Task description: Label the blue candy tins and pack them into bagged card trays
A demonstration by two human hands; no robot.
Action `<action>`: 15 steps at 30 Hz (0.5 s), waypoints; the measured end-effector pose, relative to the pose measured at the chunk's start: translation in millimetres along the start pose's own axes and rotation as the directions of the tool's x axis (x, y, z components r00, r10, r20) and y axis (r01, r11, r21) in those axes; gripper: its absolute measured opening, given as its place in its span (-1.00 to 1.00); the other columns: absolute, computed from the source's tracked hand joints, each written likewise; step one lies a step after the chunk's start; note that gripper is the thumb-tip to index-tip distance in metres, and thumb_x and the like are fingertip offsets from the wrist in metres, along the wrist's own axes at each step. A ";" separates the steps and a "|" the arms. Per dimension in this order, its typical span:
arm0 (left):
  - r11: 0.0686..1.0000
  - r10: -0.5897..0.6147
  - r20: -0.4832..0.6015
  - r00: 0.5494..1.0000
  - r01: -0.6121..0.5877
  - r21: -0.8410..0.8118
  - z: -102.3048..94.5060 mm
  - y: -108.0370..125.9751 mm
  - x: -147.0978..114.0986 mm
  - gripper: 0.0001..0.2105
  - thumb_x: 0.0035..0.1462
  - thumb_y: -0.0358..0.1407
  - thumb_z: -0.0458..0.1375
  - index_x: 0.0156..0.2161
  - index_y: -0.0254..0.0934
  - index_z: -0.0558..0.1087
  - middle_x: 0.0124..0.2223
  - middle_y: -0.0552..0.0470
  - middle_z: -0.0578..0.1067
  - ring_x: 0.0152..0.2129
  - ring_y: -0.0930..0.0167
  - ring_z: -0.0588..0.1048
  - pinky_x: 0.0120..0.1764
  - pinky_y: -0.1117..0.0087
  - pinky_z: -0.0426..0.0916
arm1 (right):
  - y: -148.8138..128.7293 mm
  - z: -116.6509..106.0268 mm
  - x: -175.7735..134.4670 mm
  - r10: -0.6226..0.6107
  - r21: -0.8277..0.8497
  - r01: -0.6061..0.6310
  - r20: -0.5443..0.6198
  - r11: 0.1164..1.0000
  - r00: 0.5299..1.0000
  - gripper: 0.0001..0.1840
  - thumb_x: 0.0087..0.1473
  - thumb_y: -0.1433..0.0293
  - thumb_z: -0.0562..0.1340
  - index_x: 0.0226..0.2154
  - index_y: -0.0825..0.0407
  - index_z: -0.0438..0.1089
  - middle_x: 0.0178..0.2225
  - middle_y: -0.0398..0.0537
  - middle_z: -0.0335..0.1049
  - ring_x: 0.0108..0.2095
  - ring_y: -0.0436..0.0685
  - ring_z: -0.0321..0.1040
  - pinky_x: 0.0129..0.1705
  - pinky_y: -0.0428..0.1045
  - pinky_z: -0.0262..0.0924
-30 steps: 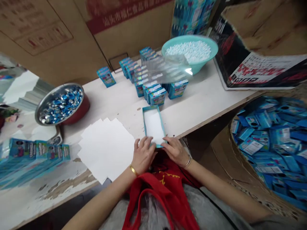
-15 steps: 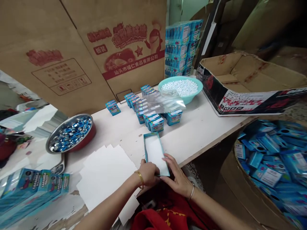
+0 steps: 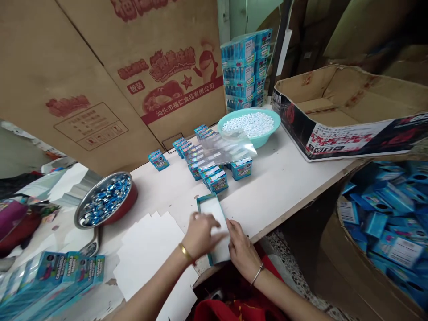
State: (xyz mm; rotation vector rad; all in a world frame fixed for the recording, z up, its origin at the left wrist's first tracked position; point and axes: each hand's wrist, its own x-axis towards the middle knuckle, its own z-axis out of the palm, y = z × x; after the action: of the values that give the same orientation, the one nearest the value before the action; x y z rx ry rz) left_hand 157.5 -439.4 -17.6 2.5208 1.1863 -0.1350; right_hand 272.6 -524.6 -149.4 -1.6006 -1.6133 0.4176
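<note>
A shallow open box (image 3: 219,213) with a white inside and blue-green walls lies at the table's front edge. My right hand (image 3: 243,250) grips its right side near the close end. Above the left wall of the box, my left hand (image 3: 201,235) is raised with its fingers apart and slightly blurred, holding nothing that I can see. White card sheets (image 3: 152,254) lie spread to the left, partly under my left forearm. Beyond the box stand rows of small blue candy boxes (image 3: 217,180), with a clear plastic sheet (image 3: 224,154) over part of them.
A metal bowl (image 3: 135,196) of blue and silver pieces is at left, near packed blue boxes (image 3: 72,272). A turquoise basin (image 3: 262,141) of white candies stands at the back, beside an open carton (image 3: 354,147). A round cardboard bin (image 3: 337,254) of blue boxes is at right.
My left hand has lifted off the close end of the shallow box and its fingers have spread. My right hand now grips the box's right side. The view has shifted slightly.
</note>
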 end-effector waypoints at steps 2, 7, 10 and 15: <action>0.996 -0.077 -0.298 0.951 0.085 0.015 -18.7 -9.4 33.4 -0.60 0.11 0.03 0.13 -0.08 -0.20 0.47 -0.06 -0.13 0.47 -0.08 0.20 0.41 0.02 0.04 0.22 | -1.4 -6.1 1.1 0.005 -0.004 -0.005 0.008 1.000 1.000 -0.15 -0.06 0.67 -0.05 0.30 -0.01 -0.12 0.10 0.18 0.17 -0.01 0.23 0.37 -0.05 0.16 0.40; 0.958 -0.260 -0.434 0.863 0.288 -0.001 -18.3 -34.7 117.8 -0.09 -0.20 0.13 0.31 0.18 -0.38 0.19 0.26 -0.45 0.15 0.19 -0.06 0.17 0.08 -0.06 0.21 | 8.0 -24.9 1.9 0.012 -0.109 -0.018 -0.055 0.994 0.998 -0.21 0.01 0.62 -0.04 0.30 0.00 -0.11 0.06 0.18 0.22 -0.08 0.26 0.40 -0.14 0.16 0.43; 0.957 -0.265 -0.435 0.860 0.290 -0.009 -4.7 -39.9 141.0 -0.07 -0.20 0.08 0.34 0.21 -0.36 0.14 0.31 -0.46 0.04 0.24 -0.09 0.08 0.12 -0.08 0.16 | 17.4 -37.8 -0.1 0.034 -0.139 -0.046 -0.086 0.989 0.996 -0.23 0.05 0.59 -0.02 0.31 -0.03 -0.12 0.02 0.15 0.25 -0.11 0.26 0.39 -0.14 0.17 0.42; 0.974 -0.194 -0.454 0.870 0.225 0.015 16.0 -33.1 139.3 -0.15 -0.08 -0.07 0.32 0.25 -0.34 0.09 0.34 -0.38 -0.01 0.26 -0.15 -0.04 0.15 -0.15 0.07 | 23.3 -55.3 -2.4 0.109 -0.139 -0.113 -0.037 0.984 0.993 -0.29 0.08 0.54 0.00 0.29 0.03 -0.05 -0.02 0.18 0.25 -0.08 0.29 0.34 -0.09 0.19 0.34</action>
State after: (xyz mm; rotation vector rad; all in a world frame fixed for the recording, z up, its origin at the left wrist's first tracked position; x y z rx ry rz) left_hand 223.1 -324.1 -73.8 2.5509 1.6565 0.3888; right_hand 328.2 -540.1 -132.7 -1.8008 -1.5665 0.3428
